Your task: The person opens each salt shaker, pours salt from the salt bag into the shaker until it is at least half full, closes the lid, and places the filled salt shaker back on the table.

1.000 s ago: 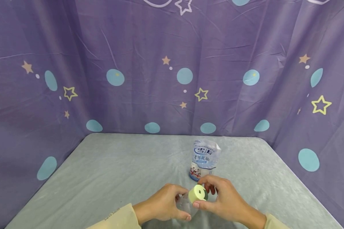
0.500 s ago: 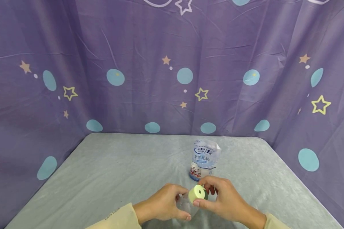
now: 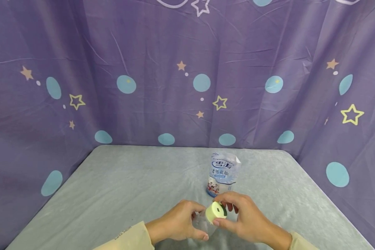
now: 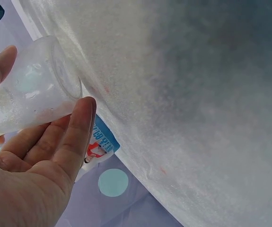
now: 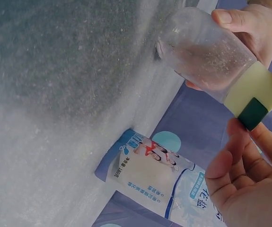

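At the lower edge of the head view, the person's left hand (image 3: 181, 221) grips the clear, rounded plastic bottle (image 5: 195, 35) by its body, and the right hand (image 3: 245, 218) pinches its pale yellow-green round cap (image 3: 213, 213) between thumb and fingers, beside a dark green tab (image 5: 253, 113). The bottle lies tilted between both hands, its long axis rising from lower left to upper right, base toward the left palm, cap toward the right fingertips; the right hand is nearer the cap. Whether the base touches the grey-green cloth-covered table (image 3: 137, 180) I cannot tell. Just beyond the right hand stands a blue-and-white printed plastic pouch (image 3: 223, 173); behind everything hangs a purple star-and-dot patterned curtain (image 3: 162, 104).
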Demonstrator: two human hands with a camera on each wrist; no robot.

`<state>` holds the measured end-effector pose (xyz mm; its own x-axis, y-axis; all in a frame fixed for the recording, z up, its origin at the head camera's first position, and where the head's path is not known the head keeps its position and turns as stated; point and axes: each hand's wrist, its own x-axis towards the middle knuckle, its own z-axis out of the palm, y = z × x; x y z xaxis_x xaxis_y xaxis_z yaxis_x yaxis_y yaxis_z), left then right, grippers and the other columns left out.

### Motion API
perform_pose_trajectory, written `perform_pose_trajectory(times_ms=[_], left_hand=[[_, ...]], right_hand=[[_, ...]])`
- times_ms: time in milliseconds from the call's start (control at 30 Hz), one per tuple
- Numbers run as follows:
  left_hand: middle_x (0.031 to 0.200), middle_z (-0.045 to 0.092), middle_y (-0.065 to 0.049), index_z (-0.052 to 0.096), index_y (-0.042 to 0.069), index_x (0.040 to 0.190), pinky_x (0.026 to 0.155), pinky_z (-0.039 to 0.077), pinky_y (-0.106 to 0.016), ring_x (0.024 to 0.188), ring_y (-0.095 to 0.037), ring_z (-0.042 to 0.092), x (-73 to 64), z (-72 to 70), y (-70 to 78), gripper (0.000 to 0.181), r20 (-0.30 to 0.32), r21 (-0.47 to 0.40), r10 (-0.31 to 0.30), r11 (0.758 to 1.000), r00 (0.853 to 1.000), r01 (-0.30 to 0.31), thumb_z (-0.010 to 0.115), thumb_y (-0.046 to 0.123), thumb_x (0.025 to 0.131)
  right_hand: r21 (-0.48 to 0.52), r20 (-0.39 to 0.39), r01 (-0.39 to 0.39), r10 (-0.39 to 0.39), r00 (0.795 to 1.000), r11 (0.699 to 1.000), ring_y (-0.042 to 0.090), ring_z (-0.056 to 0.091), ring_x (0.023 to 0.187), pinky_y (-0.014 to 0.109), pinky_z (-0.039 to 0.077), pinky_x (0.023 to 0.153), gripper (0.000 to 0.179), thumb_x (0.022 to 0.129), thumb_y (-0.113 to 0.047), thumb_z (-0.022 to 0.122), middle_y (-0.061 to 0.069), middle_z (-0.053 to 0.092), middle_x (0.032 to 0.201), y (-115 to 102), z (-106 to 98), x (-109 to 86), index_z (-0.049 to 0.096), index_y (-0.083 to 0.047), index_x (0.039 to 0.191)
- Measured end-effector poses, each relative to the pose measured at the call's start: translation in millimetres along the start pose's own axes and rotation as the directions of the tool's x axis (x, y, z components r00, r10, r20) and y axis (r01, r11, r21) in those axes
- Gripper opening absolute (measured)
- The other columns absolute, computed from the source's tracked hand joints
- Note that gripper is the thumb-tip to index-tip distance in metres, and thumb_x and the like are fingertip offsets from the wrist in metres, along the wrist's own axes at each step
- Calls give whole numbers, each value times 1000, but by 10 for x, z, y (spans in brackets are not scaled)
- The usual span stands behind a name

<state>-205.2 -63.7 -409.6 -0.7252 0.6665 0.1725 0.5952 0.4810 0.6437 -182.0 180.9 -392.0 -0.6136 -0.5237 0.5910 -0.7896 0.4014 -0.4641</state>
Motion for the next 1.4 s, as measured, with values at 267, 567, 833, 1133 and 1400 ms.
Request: perform_pose_trajectory(times_ms=[267, 567, 833, 1133, 1400], left_hand=[[90, 68, 20, 78, 24, 110, 65, 48, -17, 72, 2, 56, 5, 3, -3, 45, 9, -5, -11, 1000, 1000, 11, 96, 29, 69], [89, 68, 20, 78, 24, 111, 65, 48, -17, 72, 2, 56, 5, 3, 6, 46, 11, 4, -14, 1000, 1000, 14, 96, 30, 69], [84, 66, 19, 78, 24, 113, 60, 47, -17, 68, 2, 53, 4, 0, 9, 47, 10, 5, -15, 1000, 1000, 15, 96, 30, 70], [81, 65, 20, 79, 26, 109, 58, 45, -17, 66, 2, 52, -4, 3, 11, 44, 0, 7, -12, 1000, 1000, 12, 96, 29, 69], [85, 66, 20, 79, 26, 108, 59, 46, -18, 68, 1, 53, -4, -8, 20, 43, 8, -14, -22, 1000, 1000, 22, 96, 29, 69]], right_hand=[[5, 34, 41, -41, 999, 999, 5, 56, 78, 22, 47, 61, 48, 83, -23, 87, -15, 65, 102, 15, -25, -9, 66, -26, 125], [44, 84, 92, -96, 992, 995, 7, 57, 85, 22, 47, 68, 58, 80, -12, 86, -7, 66, 114, 24, -46, 15, 64, -22, 132], [91, 117, 87, -98, 988, 992, 10, 59, 94, 23, 48, 69, 64, 80, -4, 84, 0, 64, 122, 29, -52, 5, 61, -21, 137], [27, 62, 57, -59, 996, 998, 7, 54, 84, 22, 47, 69, 61, 83, -24, 87, -6, 65, 118, -10, -38, 10, 59, -20, 138], [1, -15, -44, 44, 999, 999, 11, 55, 75, 26, 47, 61, 56, 80, -37, 89, -12, 60, 97, -7, -9, -11, 64, -24, 129]])
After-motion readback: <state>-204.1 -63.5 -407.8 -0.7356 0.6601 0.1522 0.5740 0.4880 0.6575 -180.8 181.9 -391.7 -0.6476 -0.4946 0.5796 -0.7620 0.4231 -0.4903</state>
